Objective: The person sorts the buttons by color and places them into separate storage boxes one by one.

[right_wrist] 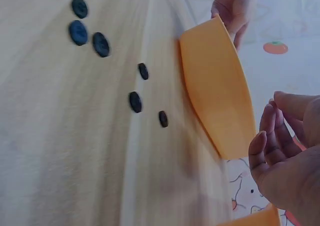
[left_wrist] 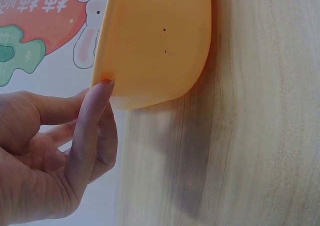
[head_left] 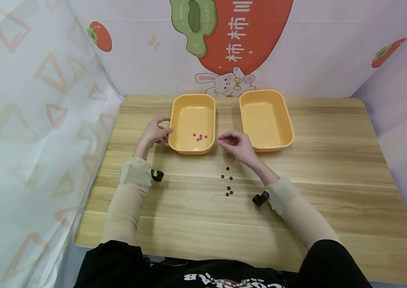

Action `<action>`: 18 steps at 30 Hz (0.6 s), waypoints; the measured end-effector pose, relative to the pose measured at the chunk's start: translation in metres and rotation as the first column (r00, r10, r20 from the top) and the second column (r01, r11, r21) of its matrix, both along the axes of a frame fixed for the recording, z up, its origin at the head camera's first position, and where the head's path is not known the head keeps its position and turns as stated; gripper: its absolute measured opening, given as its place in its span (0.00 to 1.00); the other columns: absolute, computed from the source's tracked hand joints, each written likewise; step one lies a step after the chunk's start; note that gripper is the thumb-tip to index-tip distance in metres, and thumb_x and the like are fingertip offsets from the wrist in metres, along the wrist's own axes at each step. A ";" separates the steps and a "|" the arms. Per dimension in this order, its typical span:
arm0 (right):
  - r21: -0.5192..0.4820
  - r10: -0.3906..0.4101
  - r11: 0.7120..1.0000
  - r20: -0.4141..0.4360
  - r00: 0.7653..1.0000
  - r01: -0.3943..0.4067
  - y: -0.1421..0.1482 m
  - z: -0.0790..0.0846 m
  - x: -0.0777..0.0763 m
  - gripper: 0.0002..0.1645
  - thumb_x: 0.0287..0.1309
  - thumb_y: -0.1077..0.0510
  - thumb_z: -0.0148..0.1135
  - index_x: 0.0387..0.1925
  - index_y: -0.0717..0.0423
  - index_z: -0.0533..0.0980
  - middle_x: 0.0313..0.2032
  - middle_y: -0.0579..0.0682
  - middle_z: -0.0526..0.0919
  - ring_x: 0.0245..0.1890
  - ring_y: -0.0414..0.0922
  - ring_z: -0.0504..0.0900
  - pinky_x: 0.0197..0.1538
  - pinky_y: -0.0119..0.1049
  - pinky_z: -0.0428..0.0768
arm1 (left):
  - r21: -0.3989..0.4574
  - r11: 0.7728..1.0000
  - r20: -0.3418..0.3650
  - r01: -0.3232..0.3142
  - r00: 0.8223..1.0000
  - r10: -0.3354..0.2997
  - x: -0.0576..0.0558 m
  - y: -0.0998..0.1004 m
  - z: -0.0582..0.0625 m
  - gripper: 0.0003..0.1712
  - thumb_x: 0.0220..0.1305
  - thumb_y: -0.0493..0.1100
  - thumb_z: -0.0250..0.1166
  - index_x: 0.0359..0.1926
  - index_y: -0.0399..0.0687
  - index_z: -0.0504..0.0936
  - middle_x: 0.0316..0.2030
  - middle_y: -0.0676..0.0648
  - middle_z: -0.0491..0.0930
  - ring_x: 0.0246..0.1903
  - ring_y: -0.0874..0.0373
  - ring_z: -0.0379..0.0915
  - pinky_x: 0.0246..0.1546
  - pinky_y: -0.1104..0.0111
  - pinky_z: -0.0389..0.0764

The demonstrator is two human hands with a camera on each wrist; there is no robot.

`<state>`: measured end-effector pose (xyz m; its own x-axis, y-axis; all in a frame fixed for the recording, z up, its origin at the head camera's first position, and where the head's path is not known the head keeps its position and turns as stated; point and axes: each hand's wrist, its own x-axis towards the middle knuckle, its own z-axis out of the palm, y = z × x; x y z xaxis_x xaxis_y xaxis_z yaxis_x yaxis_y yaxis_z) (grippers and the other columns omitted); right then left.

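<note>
My left hand (head_left: 154,133) grips the left rim of a yellow-orange plastic tray (head_left: 193,151), thumb and fingers pinching its edge in the left wrist view. Several small pink buttons (head_left: 199,138) lie on the tray's floor near its front. Just right of this tray, my right hand (head_left: 240,148) is raised over the table, with a pink button (head_left: 221,140) pinched at its fingertips; the fingers mostly hide it. Below that hand, several black buttons (head_left: 228,188) lie loose on the wood; their round, flat shape shows larger in the right wrist view.
A second yellow-orange tray (head_left: 266,120) stands behind and right of my right hand, with bare floor showing. Both trays sit near the back edge of the wooden table (head_left: 336,172). A printed cloth (head_left: 318,52) hangs behind, and more cloth hangs at both sides.
</note>
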<state>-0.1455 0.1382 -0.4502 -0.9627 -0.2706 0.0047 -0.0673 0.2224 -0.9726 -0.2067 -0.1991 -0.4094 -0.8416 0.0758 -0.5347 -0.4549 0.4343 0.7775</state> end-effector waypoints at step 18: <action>0.004 -0.041 0.999 0.004 0.999 0.041 -0.029 0.010 -0.032 0.13 0.69 0.66 0.74 0.52 0.67 0.87 0.44 0.60 0.88 0.37 0.38 0.81 0.39 0.20 0.80 | 0.003 1.000 -0.004 0.001 1.000 -0.001 -0.001 0.001 0.000 0.36 0.82 0.36 0.62 0.85 0.49 0.64 0.40 0.39 0.83 0.20 0.60 0.83 0.30 0.58 0.97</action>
